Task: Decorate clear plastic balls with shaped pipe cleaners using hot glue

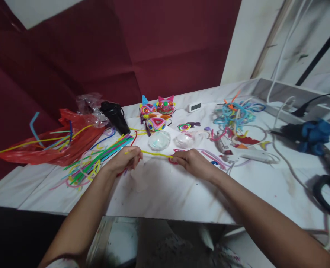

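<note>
A yellow pipe cleaner point(156, 153) is stretched level between my two hands, above the white marbled table. My left hand point(130, 158) pinches its left end, with a short tip showing past the fingers. Its right end is in the closed fingers of my right hand point(189, 160). Small red pieces show beside both hands. Just behind the pipe cleaner sit two clear shallow dishes, the left one point(159, 140) and the right one point(185, 139). Colourful animal-face figures point(156, 123) stand farther back.
Loose pipe cleaners point(98, 158) and a red plastic bag point(67, 149) lie left, near a black bottle point(116, 117). At right are a glue gun point(248, 153), tangled blue strands point(234, 113), a cable, black scissor handles point(328, 193) and a small white display point(195, 107).
</note>
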The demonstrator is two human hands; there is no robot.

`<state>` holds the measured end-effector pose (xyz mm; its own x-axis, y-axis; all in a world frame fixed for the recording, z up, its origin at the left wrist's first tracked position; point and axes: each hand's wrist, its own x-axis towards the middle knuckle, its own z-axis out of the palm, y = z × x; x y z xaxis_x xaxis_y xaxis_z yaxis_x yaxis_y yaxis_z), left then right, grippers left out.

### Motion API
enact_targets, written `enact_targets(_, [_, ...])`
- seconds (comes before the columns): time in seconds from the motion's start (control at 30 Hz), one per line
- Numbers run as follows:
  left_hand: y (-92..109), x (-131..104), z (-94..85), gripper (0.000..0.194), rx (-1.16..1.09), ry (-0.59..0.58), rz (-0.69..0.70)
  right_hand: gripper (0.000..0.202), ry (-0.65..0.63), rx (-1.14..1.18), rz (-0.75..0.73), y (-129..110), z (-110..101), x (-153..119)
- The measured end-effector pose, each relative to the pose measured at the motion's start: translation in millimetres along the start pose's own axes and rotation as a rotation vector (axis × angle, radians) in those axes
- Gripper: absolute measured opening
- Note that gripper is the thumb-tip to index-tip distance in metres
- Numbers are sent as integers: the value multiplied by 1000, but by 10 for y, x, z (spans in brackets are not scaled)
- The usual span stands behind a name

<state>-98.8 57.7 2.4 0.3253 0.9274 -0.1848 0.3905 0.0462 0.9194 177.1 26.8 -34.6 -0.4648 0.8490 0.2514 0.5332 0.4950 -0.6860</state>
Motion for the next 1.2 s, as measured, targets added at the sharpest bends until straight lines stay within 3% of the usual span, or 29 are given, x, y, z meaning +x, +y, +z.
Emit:
enact_targets(0.2, [-28,92,0,34,-9,97,28,30,45,-48,69,103,26,-38])
enact_targets(0.43, [31,192,72,21,62,393,113,29,84,-141,137,66,80,-40])
enact_targets(0.7, [14,269,70,32,-134,382,96,28,153,-78,135,152,43,-39])
enact_targets(0.83, [12,283,27,20,54,398,172,26,180,-96,155,200,11,-32])
enact_targets(0.97, [-1,265,-35,19,291,486,239,25,218,-79,139,210,-33,-24])
enact_targets(1.2, [10,102,-110,21,285,580,216,23,310,-134,161,226,-78,-42])
